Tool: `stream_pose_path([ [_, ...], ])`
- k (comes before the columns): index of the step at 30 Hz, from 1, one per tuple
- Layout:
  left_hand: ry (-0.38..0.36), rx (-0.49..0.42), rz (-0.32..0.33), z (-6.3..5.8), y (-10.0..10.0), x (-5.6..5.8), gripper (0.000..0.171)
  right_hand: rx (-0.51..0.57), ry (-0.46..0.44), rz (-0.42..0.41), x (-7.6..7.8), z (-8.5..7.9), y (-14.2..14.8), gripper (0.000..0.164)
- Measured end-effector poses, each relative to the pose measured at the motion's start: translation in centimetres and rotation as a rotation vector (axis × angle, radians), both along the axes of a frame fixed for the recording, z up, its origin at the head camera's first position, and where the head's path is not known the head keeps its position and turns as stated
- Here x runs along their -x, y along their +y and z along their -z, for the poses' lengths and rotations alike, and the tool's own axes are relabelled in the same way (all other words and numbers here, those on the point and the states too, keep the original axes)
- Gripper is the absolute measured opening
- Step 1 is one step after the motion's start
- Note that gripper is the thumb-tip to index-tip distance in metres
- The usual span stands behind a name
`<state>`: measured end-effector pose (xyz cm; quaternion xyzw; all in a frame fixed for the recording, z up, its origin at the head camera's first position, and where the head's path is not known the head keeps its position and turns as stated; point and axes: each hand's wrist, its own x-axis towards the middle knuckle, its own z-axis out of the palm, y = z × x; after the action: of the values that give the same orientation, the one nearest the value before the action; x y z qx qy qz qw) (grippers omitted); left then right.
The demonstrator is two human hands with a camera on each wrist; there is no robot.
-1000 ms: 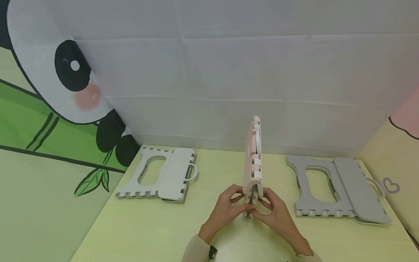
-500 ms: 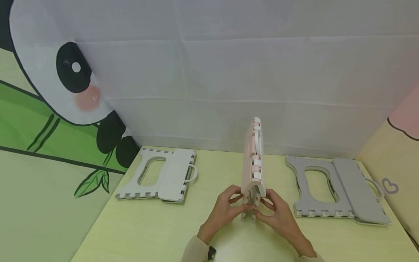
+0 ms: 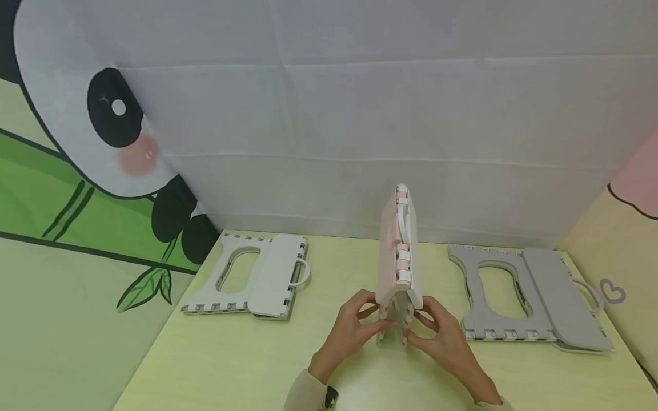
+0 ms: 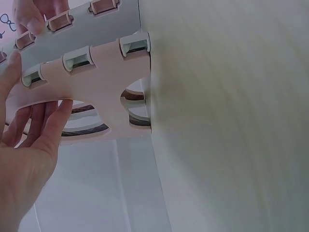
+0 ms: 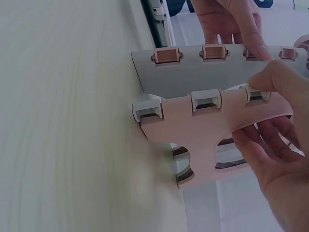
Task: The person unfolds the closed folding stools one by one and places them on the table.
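A pink and white folding step stool stands upright on the table in the head view, its two leg panels parted in a narrow upside-down V. My left hand grips the edge of the left panel, thumb on the near edge and fingers round the outer side. On the other panel, my right hand holds the matching edge the same way. In the left wrist view the left fingers reach into the panel's cut-out. The right wrist view shows the right thumb over the pink panel's hinged edge.
Folded flat on the yellow-green table lie a white folding stool at left and a grey folding stool at right. A pale cloth wall rises behind the table, and a cartoon-printed sheet hangs at left.
The pink and white stool's two panels have swung apart from nearly closed to a narrow gap. My right hand has moved slightly right with its panel, my left slightly left.
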<state>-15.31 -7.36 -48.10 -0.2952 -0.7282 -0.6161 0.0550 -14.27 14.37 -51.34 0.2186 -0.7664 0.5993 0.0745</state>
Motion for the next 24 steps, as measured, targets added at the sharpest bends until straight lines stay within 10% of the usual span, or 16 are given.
stream_pose_path([
  [24,0.0,-0.002,-0.007,0.1,-0.3,0.2,0.043,-0.007,0.001,0.008,0.2,0.0,1.2,0.053],
])
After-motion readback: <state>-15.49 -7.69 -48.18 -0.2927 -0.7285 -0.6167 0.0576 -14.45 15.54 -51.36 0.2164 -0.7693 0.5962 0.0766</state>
